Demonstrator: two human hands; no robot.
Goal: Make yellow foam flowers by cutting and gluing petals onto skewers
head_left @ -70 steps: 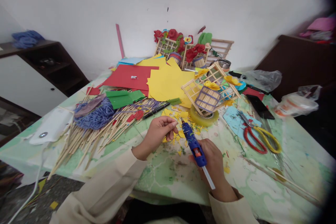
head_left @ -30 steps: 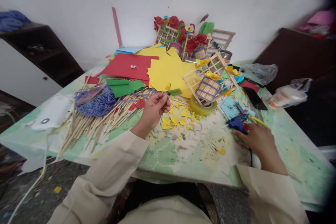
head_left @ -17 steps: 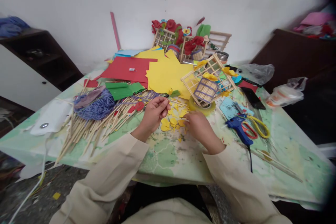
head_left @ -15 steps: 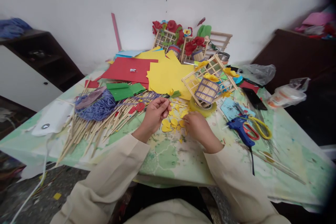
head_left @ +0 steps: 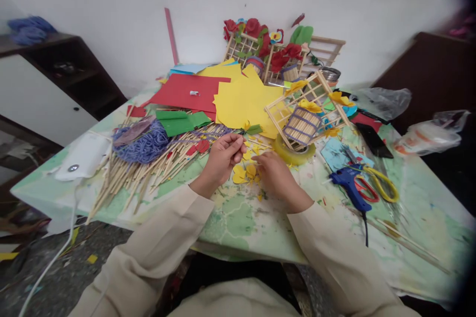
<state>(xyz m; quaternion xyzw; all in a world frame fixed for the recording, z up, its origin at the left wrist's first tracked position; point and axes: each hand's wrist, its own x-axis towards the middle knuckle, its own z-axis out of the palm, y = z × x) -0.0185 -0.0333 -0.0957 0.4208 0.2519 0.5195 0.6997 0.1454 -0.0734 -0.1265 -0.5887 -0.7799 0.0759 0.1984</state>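
Observation:
My left hand (head_left: 226,159) is closed in a pinch, thumb against the fingers, above the middle of the table. Whatever sits between its fingertips is too small to make out. Just beyond it is a yellow paper flower (head_left: 247,125) with a green leaf (head_left: 255,130). My right hand (head_left: 275,176) hovers low with its fingers curled toward the left one; its back hides most of its grip. Loose yellow paper petals (head_left: 240,174) lie between and below the two hands.
Bamboo sticks (head_left: 148,176) and purple yarn (head_left: 143,143) lie left. Behind are yellow paper sheets (head_left: 243,101) and red paper (head_left: 186,90). A stick frame with a small basket (head_left: 302,126) leans on a tape roll (head_left: 293,156). Right are a blue glue gun (head_left: 347,183) and scissors (head_left: 385,185).
The view has shifted, so the table's things appear a little to the right. My right hand's fingers have lifted from the petals toward my left hand, which stays pinched.

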